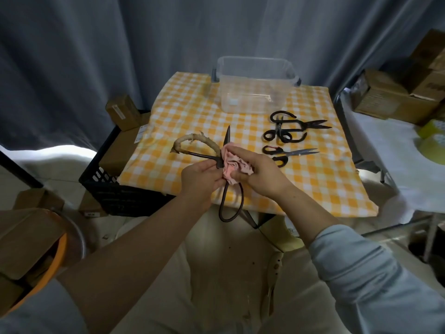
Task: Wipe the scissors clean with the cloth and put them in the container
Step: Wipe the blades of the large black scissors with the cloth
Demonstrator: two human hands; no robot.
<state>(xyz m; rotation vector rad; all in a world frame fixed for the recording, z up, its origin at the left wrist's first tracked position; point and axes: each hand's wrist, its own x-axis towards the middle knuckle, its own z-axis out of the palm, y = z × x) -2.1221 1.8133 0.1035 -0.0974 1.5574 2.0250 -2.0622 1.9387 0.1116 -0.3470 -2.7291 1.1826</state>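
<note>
Pink cloth (234, 165) sits bunched in our right hand (260, 174), whose fingers curl round it and press it against the large dark scissors (225, 143) near the pivot. Our left hand (199, 175) pinches the scissors from the other side, thumb and fingers closed on the metal just below where the 2 arms cross. We hold them above the near edge of the table, over the yellow-and-white checked tablecloth (192, 112). Only 1 blade shows, pointing up and away from us; we cannot tell where the other lies behind the cloth. 1 handle loop, wound in pale beige wrapping, arcs out to the left, and the other, bare and dark, hangs down past the table edge.

At the far side of the table stands the clear plastic container (255, 61), well apart from both hands. Between it and our right hand lies a heap of dark scissors (286, 131), their handles overlapping, so we cannot count them. Just nearer to us lies a pair with bright blades (297, 153), tips to the right.

Left of the table sits a black crate (115, 189) holding cardboard boxes. A grey curtain (96, 56) hangs behind.
</note>
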